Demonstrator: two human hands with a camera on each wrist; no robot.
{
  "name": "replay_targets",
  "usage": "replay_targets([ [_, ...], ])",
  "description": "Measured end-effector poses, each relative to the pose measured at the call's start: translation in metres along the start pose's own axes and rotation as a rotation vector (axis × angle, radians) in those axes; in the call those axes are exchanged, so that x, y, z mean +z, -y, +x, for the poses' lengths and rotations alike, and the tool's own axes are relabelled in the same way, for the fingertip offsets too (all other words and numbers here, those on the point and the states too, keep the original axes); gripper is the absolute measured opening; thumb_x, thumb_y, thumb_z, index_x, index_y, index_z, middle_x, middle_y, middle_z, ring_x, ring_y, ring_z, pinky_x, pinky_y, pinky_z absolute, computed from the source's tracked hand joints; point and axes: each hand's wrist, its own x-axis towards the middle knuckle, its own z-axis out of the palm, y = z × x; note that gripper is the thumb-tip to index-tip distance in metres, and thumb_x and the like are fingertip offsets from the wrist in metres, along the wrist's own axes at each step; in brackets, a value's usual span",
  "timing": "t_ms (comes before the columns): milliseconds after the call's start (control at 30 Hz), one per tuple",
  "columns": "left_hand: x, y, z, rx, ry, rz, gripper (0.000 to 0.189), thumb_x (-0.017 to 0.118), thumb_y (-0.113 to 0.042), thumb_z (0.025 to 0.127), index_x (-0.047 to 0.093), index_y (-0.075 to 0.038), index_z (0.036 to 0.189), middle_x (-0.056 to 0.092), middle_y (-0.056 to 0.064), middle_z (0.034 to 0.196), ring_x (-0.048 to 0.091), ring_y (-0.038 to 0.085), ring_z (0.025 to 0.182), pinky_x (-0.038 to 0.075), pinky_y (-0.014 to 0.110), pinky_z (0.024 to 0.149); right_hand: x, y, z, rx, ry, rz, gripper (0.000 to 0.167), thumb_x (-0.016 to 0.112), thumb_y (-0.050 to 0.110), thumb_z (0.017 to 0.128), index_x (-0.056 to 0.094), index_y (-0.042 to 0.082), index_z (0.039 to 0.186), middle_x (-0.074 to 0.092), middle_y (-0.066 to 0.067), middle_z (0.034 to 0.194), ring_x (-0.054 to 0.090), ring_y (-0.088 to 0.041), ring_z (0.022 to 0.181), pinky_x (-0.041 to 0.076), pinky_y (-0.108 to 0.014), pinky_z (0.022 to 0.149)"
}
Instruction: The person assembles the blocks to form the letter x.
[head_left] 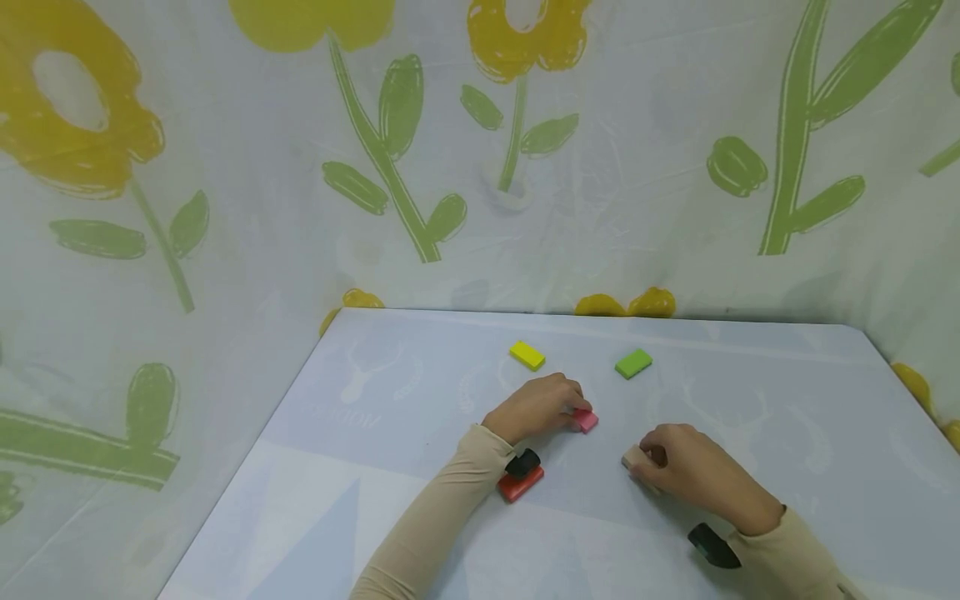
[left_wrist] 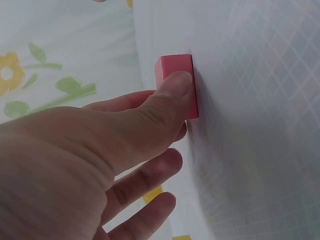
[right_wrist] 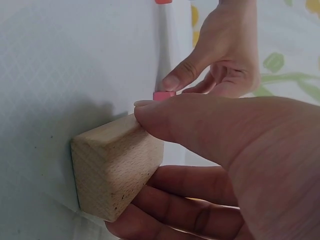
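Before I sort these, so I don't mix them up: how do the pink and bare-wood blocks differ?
The pink block is coloured; the wooden block is pale with visible grain. The left hand pinches the pink block; the right hand grips the wooden block. Both have flat, straight-edged faces.

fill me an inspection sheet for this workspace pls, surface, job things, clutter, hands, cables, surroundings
Surface: pale, faintly patterned tabletop
Job's things: pink block and wooden block in the hands; red block near the left wrist, partly hidden in the head view; yellow block and green block toward the far edge
Clutter: nothing seen
Hands: left hand pinches the pink block; right hand holds the wooden block between thumb and fingers
Cables: nothing seen
Surroundings: flower-printed pale cloth behind and at both sides
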Motion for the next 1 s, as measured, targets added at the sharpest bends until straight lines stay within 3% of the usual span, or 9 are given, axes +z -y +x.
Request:
replay_targets([
  [300, 0.0017, 0.0008, 0.0005, 0.009, -0.005, 0.028, 0.032, 0.078, -0.029, 0.093, 0.077, -0.021, 0.124, 0.075, -0.007, 0.116, 0.063, 0.01, 0.109, 0.049, 0.017, 0.098, -0.0004, 0.0013, 0.0029, -0.017, -0.012, 0.015, 0.017, 0.079, 0.024, 0.089, 0.08, 0.007, 0.092, 0.059, 0.005, 0.071, 0.051, -0.011, 0.067, 0.041, -0.023, 0.058],
  [767, 0.0006, 0.0, 0.0, 0.006, 0.0, -0.025, 0.032, 0.079, -0.025, 0.092, 0.077, -0.018, 0.124, 0.075, -0.007, 0.115, 0.067, 0.007, 0.104, 0.052, 0.015, 0.095, 0.0017, 0.0033, 0.007, -0.063, -0.038, 0.031, 0.012, 0.076, 0.022, 0.091, 0.078, 0.013, 0.083, 0.057, 0.007, 0.068, 0.049, -0.007, 0.063, 0.039, -0.022, 0.056],
  [1000, 0.0004, 0.0001, 0.0004, 0.015, -0.005, -0.026, 0.031, 0.079, -0.024, 0.092, 0.077, -0.018, 0.123, 0.075, -0.006, 0.113, 0.067, 0.007, 0.102, 0.052, 0.014, 0.093, 0.0007, 0.0052, 0.0099, -0.079, -0.048, 0.033, 0.012, 0.078, 0.023, 0.089, 0.079, 0.011, 0.086, 0.057, 0.006, 0.07, 0.048, -0.007, 0.065, 0.039, -0.022, 0.056],
])
